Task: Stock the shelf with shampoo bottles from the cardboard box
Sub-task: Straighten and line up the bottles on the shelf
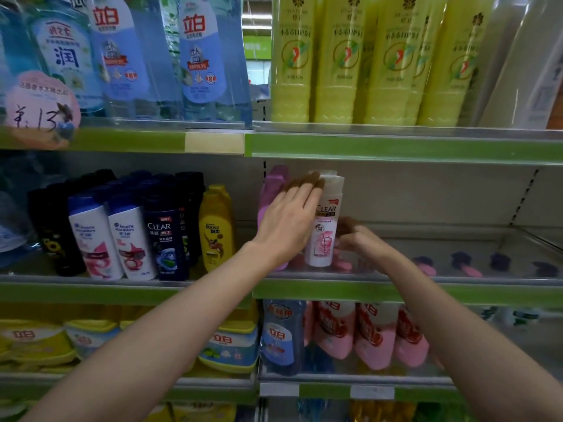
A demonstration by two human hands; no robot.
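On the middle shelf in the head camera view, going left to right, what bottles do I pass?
Black bottles → two white Head & Shoulders bottles → dark blue Clear bottle → yellow Rejoice bottle → purple bottle → white Clear bottle, with the left hand resting on it and the right hand holding it.

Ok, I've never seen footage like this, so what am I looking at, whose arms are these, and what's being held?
There is no machine here: a person wears one camera on the head, looking forward and down at shop shelves. The left hand lies with straight fingers against a white Clear shampoo bottle standing on the middle shelf. The right hand curls round the bottle's lower side. Purple bottles stand just behind on its left, and to the right the shelf is mostly bare. The cardboard box is out of view.
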